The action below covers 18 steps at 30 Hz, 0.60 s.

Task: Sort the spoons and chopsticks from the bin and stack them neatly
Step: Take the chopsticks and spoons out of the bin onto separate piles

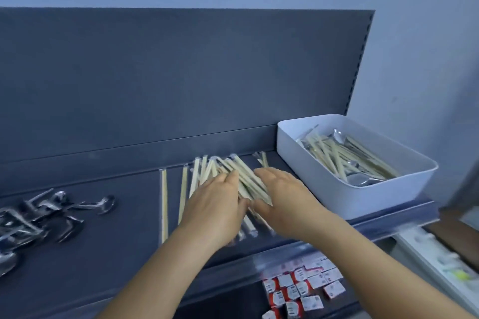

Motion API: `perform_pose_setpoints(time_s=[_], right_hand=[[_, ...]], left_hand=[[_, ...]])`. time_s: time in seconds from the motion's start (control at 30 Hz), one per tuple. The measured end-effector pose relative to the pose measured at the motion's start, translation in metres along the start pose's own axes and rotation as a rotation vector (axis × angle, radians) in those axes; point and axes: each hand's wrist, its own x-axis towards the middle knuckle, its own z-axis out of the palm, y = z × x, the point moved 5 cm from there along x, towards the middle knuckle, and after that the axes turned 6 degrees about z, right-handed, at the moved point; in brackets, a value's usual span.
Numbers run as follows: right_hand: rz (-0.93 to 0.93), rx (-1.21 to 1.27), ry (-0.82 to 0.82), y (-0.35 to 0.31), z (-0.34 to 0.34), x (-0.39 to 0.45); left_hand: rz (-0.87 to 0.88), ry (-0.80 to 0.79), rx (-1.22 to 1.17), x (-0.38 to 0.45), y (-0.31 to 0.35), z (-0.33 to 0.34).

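Shelf [108, 254]: dark blue-grey, matt, faintly grainy finish; looks like painted metal. Back panel [181, 72] same matt coat.

Chopsticks [197, 179]: pale wood or bamboo, each pair in a clear glossy plastic sleeve that glints at the ends.

Spoons [46, 217]: shiny, mirror-like, likely metal, in clear wrap; blurred, so the wrap is hard to confirm.

Bin [324, 184]: white plastic, smooth, satin sheen, rounded corners.

Small packets [303, 287] on the lower shelf: red and white printed paper or card, slightly glossy.
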Motion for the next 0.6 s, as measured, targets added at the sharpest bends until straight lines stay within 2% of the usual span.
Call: perform_pose_setpoints(time_s=[0.3, 0.47, 0.6], right_hand=[[0.117, -0.006, 0.09, 0.111, -0.06, 0.0], [0.231, -0.01, 0.132, 0.165, -0.083, 0.014], [0.347, -0.066, 0.092, 0.209, -0.091, 0.031]], left_hand=[[0.121, -0.051, -0.014, 0.083, 0.101, 0.027], [0.202, -0.132, -0.013, 0.138, 0.133, 0.051], [0.215, -0.208, -0.004, 0.177, 0.145, 0.075]])
